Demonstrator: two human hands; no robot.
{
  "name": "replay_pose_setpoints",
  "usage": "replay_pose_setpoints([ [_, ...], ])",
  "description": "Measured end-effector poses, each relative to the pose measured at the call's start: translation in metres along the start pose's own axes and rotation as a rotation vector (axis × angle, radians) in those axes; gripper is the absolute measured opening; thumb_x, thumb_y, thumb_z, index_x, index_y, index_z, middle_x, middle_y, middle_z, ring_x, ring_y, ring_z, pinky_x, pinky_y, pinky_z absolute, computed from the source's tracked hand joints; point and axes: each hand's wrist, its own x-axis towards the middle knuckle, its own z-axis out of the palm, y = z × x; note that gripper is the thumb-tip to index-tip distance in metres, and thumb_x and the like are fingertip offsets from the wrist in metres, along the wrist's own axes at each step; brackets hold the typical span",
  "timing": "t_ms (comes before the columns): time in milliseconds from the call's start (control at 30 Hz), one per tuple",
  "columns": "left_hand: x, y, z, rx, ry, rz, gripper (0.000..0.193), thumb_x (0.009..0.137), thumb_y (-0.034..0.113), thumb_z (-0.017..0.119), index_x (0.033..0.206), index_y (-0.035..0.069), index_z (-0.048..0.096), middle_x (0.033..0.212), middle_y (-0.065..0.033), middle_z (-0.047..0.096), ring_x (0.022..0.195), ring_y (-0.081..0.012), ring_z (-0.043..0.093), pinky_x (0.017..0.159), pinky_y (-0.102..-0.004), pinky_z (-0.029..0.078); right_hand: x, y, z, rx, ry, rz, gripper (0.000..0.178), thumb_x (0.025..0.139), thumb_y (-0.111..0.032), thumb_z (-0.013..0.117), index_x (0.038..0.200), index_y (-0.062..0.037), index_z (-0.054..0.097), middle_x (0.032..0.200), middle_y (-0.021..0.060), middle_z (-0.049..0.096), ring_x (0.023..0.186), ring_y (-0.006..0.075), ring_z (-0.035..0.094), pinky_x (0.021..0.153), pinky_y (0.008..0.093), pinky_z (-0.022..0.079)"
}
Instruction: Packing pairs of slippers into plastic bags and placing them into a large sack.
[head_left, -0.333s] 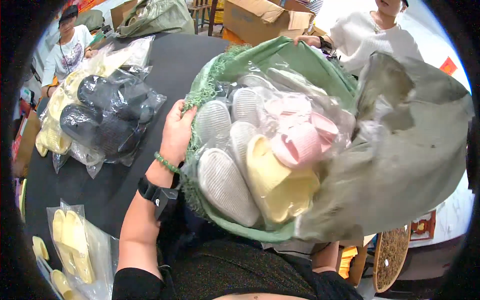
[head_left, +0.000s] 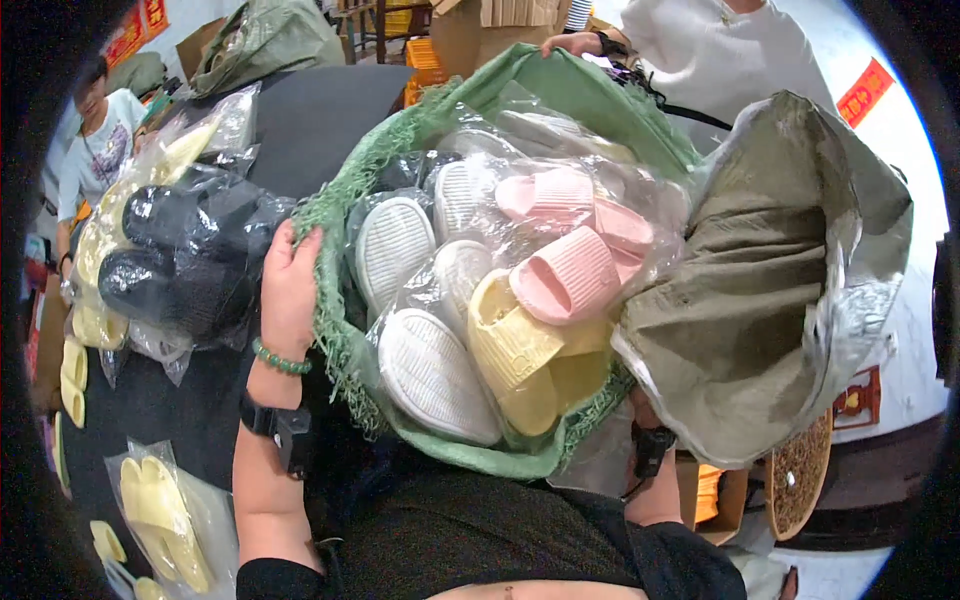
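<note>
A green woven sack (head_left: 480, 458) with a frayed rim is spread wide in front of me. Inside lie slippers in clear plastic bags: white ones (head_left: 435, 375), pink ones (head_left: 570, 275) and yellow ones (head_left: 515, 350). My left hand (head_left: 290, 285) grips the left rim, its fingers closed on the cloth. My right hand (head_left: 645, 408) shows only in part between the green sack and an olive-grey sack (head_left: 740, 330); its fingers are hidden. The olive-grey sack gapes open at the right. Across from me, another person's hand (head_left: 580, 43) is at the far rim.
Bagged black slippers (head_left: 185, 250) lie on the dark table (head_left: 340, 100) at the left, over pale yellow ones. Nearer are more bagged yellow slippers (head_left: 165, 510). A second person (head_left: 100, 150) is at the far left. Cardboard boxes (head_left: 500, 30) stand at the back.
The olive-grey sack has swung and now shows its creased inside. The green sack, with my left hand still on its rim, sits slightly further left in view. More of my right wrist shows.
</note>
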Motion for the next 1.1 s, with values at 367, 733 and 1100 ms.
replay_pose_setpoints([
  [367, -0.055, -0.029, -0.037, 0.459, -0.071, -0.022, 0.031, 0.093, 0.013, 0.058, 0.118, -0.003, 0.049, 0.106, -0.0081, 0.06, 0.094, -0.0142, 0.055, 0.083, -0.0289, 0.045, 0.012, -0.077, -0.016, 0.67, -0.019, 0.258, 0.047, 0.084, -0.012, 0.071, 0.124, -0.0006, 0.049, 0.107, 0.006, 0.059, 0.099, 0.0186, 0.055, 0.092, 0.0317, 0.043],
  [733, -0.145, -0.033, -0.005, -0.051, 0.178, -0.522, 0.039, 0.096, 0.009, 0.05, 0.133, -0.004, 0.043, 0.123, -0.0085, 0.057, 0.11, -0.0161, 0.054, 0.094, -0.0283, 0.042, 0.018, -0.101, -0.021, 1.056, -0.152, 0.277, 0.048, 0.081, -0.007, 0.074, 0.122, -0.003, 0.05, 0.105, 0.0015, 0.058, 0.094, 0.0109, 0.055, 0.082, 0.0255, 0.046],
  [1100, -0.076, -0.065, 0.047, 0.972, -0.137, 0.592, 0.026, 0.082, 0.011, 0.067, 0.101, 0.001, 0.053, 0.085, -0.0181, 0.055, 0.075, -0.038, 0.056, 0.064, -0.04, 0.047, 0.082, -0.111, 0.098, 1.137, -0.249, 0.252, 0.061, 0.079, -0.01, 0.076, 0.13, 0.0004, 0.044, 0.119, 0.009, 0.057, 0.106, 0.0168, 0.056, 0.093, 0.0316, 0.045],
])
